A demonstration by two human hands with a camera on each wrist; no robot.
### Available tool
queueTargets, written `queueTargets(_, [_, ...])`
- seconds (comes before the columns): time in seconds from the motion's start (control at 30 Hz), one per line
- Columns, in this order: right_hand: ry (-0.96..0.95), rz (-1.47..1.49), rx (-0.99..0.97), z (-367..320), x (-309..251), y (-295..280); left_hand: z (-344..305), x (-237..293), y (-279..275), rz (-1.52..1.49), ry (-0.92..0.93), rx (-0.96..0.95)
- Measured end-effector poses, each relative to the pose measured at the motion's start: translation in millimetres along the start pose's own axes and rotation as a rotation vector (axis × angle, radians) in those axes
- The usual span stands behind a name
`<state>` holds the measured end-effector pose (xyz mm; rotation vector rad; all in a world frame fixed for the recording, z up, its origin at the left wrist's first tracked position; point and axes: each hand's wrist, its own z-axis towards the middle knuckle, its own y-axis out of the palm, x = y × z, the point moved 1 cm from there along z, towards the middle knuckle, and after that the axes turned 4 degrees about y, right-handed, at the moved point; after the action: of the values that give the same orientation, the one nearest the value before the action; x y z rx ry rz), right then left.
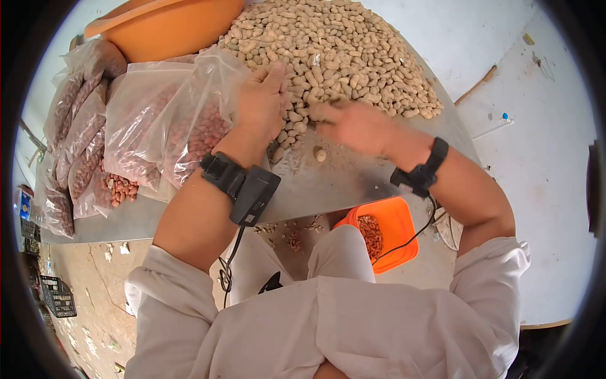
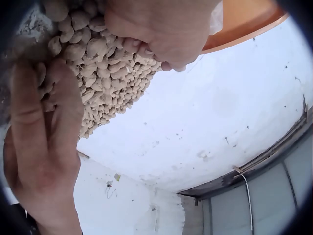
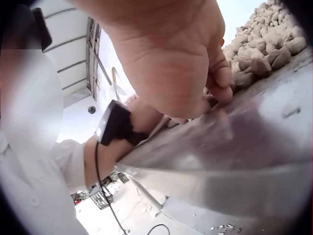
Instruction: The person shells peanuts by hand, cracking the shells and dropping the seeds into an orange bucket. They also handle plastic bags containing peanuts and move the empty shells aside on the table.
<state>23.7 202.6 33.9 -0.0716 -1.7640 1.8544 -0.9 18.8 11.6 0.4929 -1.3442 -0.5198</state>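
Tan unshelled peanuts (image 1: 341,54) are heaped on the metal table (image 1: 297,192). At the heap's left edge is my left hand (image 1: 260,104), its fingers bent in towards the palm. In the left wrist view its fingertips (image 2: 142,48) show just over the peanuts. My right hand (image 1: 360,126), blurred, reaches to the heap's near edge with bent fingers. Peanuts (image 2: 41,73) show between its fingers in the left wrist view. The right wrist view has its fingertips (image 3: 222,93) low over the tabletop. A single peanut (image 1: 320,154) lies just in front of the heap. I cannot tell what either hand holds.
Clear plastic bags of reddish shelled peanuts (image 1: 199,126) stand left of my left hand. A large orange basin (image 1: 170,28) is behind them. Below the table's front edge is an orange container (image 1: 401,230) with reddish-brown pieces inside. Cables hang from both wrist cameras.
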Motion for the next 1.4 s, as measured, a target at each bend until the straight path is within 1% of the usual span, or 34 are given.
queueTargets(0.1, [0.02,-0.058,0.09,13.0,33.3,2.2,1.0,-3.2,-1.4,-0.018,-0.002,-0.011])
queueTargets(0.2, [0.192,-0.066,0.051,23.4,56.0,-8.0,1.8,-4.1,-2.6,-0.024,0.002,-0.008])
queueTargets(0.3, [0.307,-0.058,0.126,27.1,81.2,-10.7,1.8,-4.0,-2.9,-0.024,0.008,-0.009])
queueTargets(0.33, [0.325,-0.113,0.134,24.9,85.2,-15.4,1.6,-3.5,-2.6,-0.017,0.007,-0.001])
queueTargets(0.37, [0.328,-0.062,0.142,21.2,87.2,-18.8,1.6,-3.3,-2.4,-0.01,0.006,0.006])
queueTargets(0.43, [0.333,0.038,0.154,14.7,83.5,-29.6,1.8,-3.7,-3.0,-0.009,0.009,0.002])
queueTargets(0.53, [0.277,0.09,0.028,-3.2,60.4,-41.1,1.4,-3.6,-2.8,-0.014,0.004,0.008])
queueTargets(0.6, [0.278,0.192,-0.117,-14.7,34.6,-51.2,2.1,-2.4,-2.2,-0.016,0.001,0.012])
queueTargets(0.73, [0.224,0.403,-0.18,-42.2,-2.6,-38.4,1.7,-1.6,-1.4,-0.022,0.011,-0.004])
queueTargets(0.83, [0.257,0.293,-0.204,-44.8,-30.9,-42.0,0.3,-2.6,0.2,-0.031,0.018,-0.006])
queueTargets(0.93, [-0.026,0.165,-0.016,-37.9,-36.7,-28.6,-0.2,-2.4,0.5,-0.031,0.013,-0.005])
queueTargets(1.03, [0.038,0.021,-0.04,-26.7,-24.1,-9.4,0.3,-2.0,0.1,-0.015,0.005,0.001])
queueTargets(1.13, [0.123,-0.015,-0.006,-9.0,2.7,-7.5,1.1,-3.6,-1.4,-0.018,-0.004,-0.013])
queueTargets(1.23, [0.263,0.095,0.063,7.5,28.3,-18.8,2.1,-3.3,-0.3,-0.019,-0.012,0.009])
queueTargets(1.33, [0.415,0.083,-0.003,26.4,58.1,-28.0,1.8,-3.8,-0.1,-0.024,-0.014,0.011])
queueTargets(1.4, [0.464,0.117,-0.024,36.9,68.8,-24.3,1.5,-3.0,0.6,-0.03,-0.018,0.008])
